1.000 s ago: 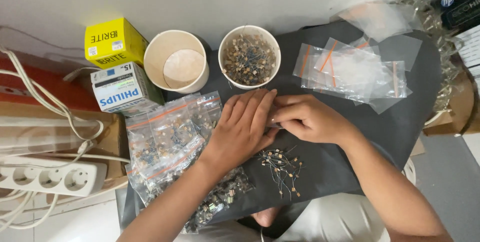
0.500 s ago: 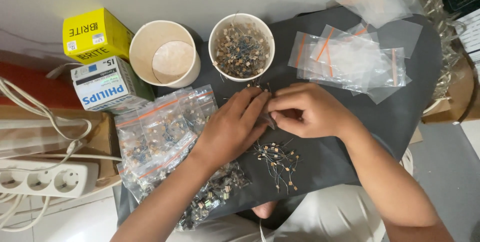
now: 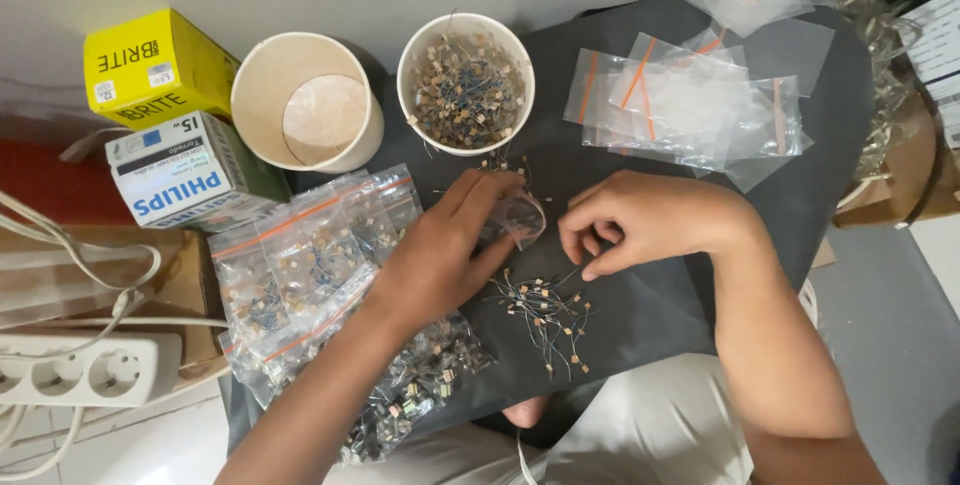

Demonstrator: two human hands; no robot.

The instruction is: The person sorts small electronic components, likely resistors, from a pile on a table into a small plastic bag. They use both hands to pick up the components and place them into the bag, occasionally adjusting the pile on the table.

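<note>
My left hand (image 3: 445,250) holds a small clear plastic bag (image 3: 520,217) over a black cloth (image 3: 640,315) on my lap. My right hand (image 3: 640,220) hovers just right of the bag, fingers curled and pinched above a loose pile of small wired electronic parts (image 3: 545,310). Whether the fingers pinch a part, I cannot tell. Behind the hands stands a paper cup full of the same parts (image 3: 466,85).
An empty paper cup (image 3: 305,105) stands left of the full one. Filled zip bags (image 3: 300,265) lie at left, empty zip bags (image 3: 690,105) at back right. A yellow box (image 3: 150,65), a white-blue box (image 3: 190,170) and a power strip (image 3: 80,375) sit at far left.
My hands, which were pressed together, have come apart. The right hand has shifted to the right, away from the small bag, which now shows in my left hand.
</note>
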